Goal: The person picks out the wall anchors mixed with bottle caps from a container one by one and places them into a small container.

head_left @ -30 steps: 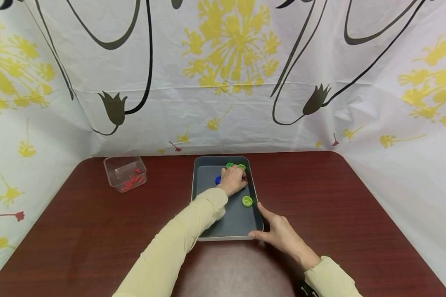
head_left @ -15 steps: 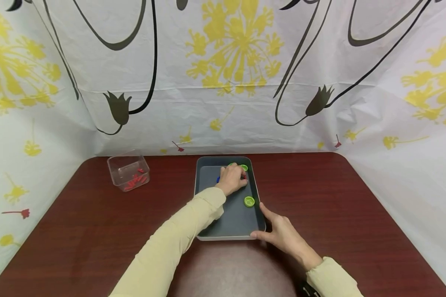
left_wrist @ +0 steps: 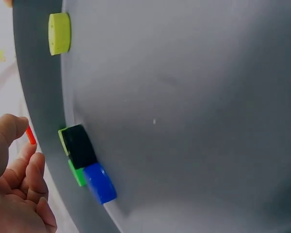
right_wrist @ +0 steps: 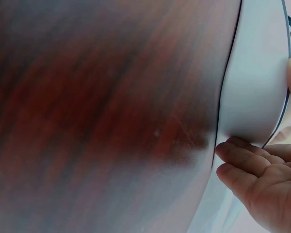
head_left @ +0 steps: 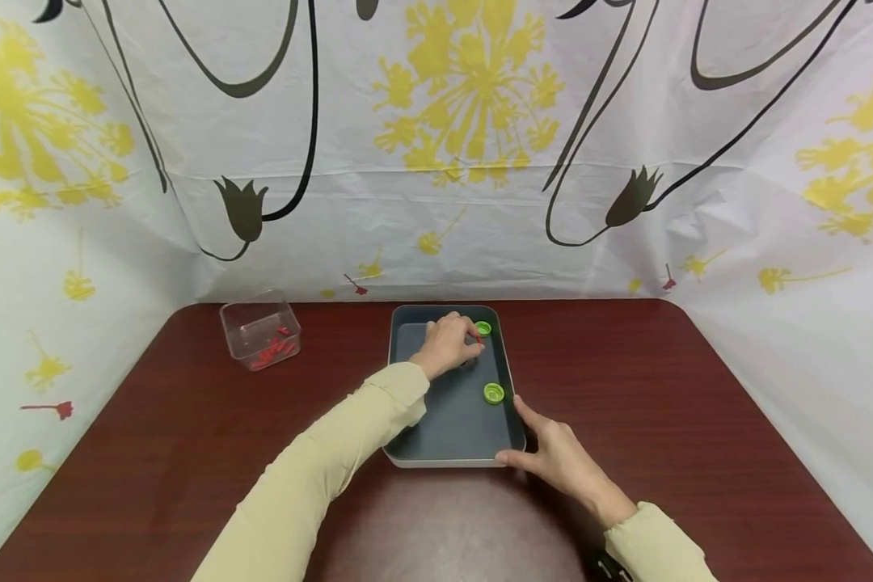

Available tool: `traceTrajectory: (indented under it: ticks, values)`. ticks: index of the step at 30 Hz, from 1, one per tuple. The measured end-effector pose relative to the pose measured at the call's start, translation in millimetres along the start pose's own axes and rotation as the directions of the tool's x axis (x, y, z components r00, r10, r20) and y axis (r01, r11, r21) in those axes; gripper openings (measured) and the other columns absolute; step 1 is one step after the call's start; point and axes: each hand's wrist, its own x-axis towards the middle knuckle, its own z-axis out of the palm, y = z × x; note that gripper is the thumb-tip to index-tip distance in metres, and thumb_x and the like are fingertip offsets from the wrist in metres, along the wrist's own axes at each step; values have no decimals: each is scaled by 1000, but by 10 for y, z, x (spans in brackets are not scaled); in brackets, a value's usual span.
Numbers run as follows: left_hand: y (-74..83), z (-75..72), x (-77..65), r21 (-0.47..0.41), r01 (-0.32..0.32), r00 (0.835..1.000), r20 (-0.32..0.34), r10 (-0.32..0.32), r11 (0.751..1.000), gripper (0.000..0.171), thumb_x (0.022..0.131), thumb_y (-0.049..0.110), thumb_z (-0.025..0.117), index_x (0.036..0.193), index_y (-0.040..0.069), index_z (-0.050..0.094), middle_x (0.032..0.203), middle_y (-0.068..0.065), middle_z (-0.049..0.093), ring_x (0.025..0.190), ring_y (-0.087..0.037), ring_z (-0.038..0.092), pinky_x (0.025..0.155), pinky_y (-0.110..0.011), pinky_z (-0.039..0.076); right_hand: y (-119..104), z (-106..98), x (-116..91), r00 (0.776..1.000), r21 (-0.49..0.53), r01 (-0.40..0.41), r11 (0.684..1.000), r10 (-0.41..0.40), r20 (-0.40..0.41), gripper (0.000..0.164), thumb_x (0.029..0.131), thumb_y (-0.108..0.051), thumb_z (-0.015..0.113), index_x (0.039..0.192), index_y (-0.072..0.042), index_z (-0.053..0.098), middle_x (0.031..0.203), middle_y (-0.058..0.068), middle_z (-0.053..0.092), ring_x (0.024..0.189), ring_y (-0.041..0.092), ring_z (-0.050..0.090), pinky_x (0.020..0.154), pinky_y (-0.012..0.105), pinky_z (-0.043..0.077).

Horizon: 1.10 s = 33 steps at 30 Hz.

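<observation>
My left hand is over the far part of a grey tray, pinching a small red stick between thumb and fingertip. Below it in the tray, the left wrist view shows a black cap, a blue cap and a green cap close together by the wall. Two yellow-green bottle caps, a far one and a nearer one, lie along the tray's right side. My right hand grips the tray's near right corner, thumb at the front rim, fingers against the outer side.
A clear plastic box holding several red sticks stands at the back left of the dark red wooden table. A patterned white cloth rises behind the table and along both sides.
My left hand has shifted slightly left and away over the tray, with the red stick in its fingers. The blue cap is now hidden behind it in the head view. My right hand stays put.
</observation>
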Motion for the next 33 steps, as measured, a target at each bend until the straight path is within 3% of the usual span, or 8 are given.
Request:
traceTrajectory:
  ticks: [13,22,28,33]
  values:
    - [-63,-314,-227,-177,-11,1000,-30,5,984,20,89,28,66,102,14,70,100,-5,60,90,-17,55,84,-41,36,-14,-4,-1,1000,-6,-6,1000,6,-6,90,75,-38,76,140,9,36,140,25,42,122,36,50,89,42,48]
    - [-119,-458,-337,-222,-21,999,-49,11,975,18,89,29,65,101,16,69,101,-2,59,91,-16,55,88,-40,39,-25,7,2,1000,-8,-21,1000,21,5,89,76,-36,77,140,9,35,140,25,42,121,36,51,89,43,49]
    - [-287,-561,-415,-227,-2,996,-91,-19,974,20,88,28,66,103,14,69,99,-2,61,89,-17,55,86,-35,43,-20,11,4,1000,-13,-21,1000,21,-1,91,75,-39,76,140,8,35,139,25,43,120,36,52,89,43,48]
    - [-548,-667,-513,-236,37,988,-140,-72,971,21,87,28,67,101,12,69,98,-3,61,87,-17,55,79,-33,46,-21,5,3,1000,-30,-11,999,11,-12,90,75,-39,77,140,8,36,138,25,44,117,37,54,89,43,48]
